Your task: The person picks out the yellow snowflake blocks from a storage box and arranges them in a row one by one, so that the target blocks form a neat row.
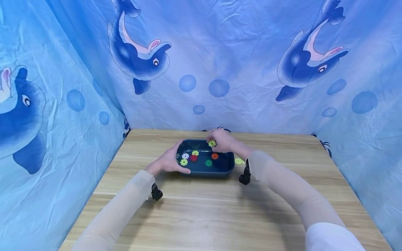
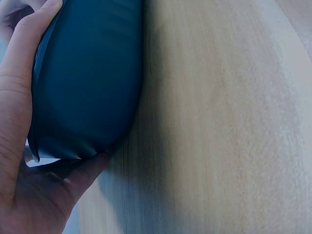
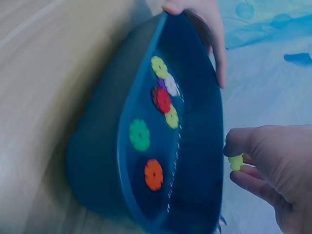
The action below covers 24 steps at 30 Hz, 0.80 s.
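One yellow disc (image 1: pixel 212 143), notched like a flower, is pinched between thumb and fingers of the right hand (image 1: pixel 221 140), raised by the far rim of the dark blue tray (image 1: pixel 205 173). I cannot tell whether it touches the rim. The left hand (image 1: pixel 169 160) grips the tray's left end, its thumb along the near side. More discs lie inside the tray. At its left are a white disc (image 1: pixel 185 156), a near yellow one (image 1: pixel 184 162), a far yellow one (image 1: pixel 195 152), a red one (image 1: pixel 194 158) and a partly hidden purple one (image 3: pixel 162 84). A green disc (image 1: pixel 208 162) lies to their right, near, and an orange one (image 1: pixel 215 156) farther right and farther back. Some yellow (image 1: pixel 239 161) shows on the wood-grain table (image 1: pixel 198 212) just right of the tray. Behind, a blue cloth (image 1: pixel 251 55) hangs, printed with dolphins (image 1: pixel 138 57).
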Available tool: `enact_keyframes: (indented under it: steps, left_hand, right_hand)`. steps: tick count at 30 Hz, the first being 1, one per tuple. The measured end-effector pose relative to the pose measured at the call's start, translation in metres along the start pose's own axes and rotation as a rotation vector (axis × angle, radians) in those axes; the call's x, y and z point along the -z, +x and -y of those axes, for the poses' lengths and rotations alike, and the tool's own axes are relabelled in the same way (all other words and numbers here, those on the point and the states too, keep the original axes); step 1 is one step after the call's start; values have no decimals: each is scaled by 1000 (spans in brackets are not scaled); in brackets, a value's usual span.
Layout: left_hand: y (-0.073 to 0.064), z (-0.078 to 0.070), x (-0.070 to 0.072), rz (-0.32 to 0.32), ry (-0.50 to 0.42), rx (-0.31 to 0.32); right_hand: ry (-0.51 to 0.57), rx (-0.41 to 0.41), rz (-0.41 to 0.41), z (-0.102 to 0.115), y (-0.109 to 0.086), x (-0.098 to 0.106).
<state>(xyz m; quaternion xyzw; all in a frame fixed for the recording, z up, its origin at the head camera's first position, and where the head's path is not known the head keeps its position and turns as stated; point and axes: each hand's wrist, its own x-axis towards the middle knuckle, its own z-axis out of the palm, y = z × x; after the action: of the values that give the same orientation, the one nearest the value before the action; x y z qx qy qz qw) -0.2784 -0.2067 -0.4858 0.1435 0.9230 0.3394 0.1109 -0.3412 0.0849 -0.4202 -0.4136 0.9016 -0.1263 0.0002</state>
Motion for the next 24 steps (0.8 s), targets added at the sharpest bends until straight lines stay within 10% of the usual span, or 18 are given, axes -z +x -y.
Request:
enact_keyframes:
  steps: [24]
  left_hand:
    - [0,0,0,-1,10,-6]
  right_hand:
    - [60,-234,14,-63,-63,29]
